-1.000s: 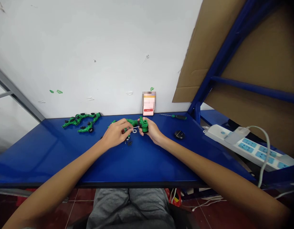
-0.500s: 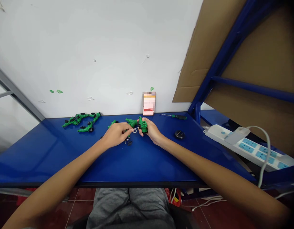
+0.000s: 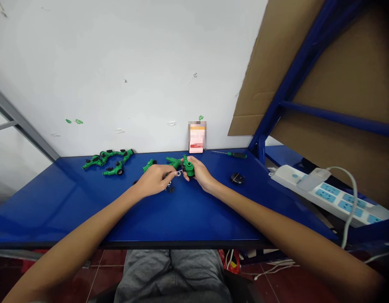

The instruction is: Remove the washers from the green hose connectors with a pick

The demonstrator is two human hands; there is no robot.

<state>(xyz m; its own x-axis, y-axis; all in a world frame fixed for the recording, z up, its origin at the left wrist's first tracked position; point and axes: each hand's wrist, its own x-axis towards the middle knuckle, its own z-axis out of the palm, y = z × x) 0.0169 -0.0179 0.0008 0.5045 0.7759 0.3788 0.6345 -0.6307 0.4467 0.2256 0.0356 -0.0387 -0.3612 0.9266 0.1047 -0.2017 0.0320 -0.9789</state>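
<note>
My right hand [image 3: 200,173] is closed round a green plastic hose fitting [image 3: 188,166], held just above the blue table [image 3: 87,206]. My left hand [image 3: 155,179] is closed in a pinch on a small tool with a thin light tip that points at the fitting; the tool is mostly hidden by my fingers. A white washer [image 3: 178,173] and several small black parts [image 3: 171,189] lie on the table under and between the hands. Two more green fittings [image 3: 173,161] lie just behind my left hand.
A cluster of green fittings [image 3: 108,161] lies at the back left. A green-handled screwdriver [image 3: 233,154], a black round cap [image 3: 237,178] and a pink-and-yellow box [image 3: 197,136] by the wall sit to the right. A white power strip [image 3: 327,191] lies on the right-hand shelf.
My left hand has slid slightly lower and left, uncovering a green fitting behind it. My right hand tilted the green fitting a little; otherwise the scene is unchanged.
</note>
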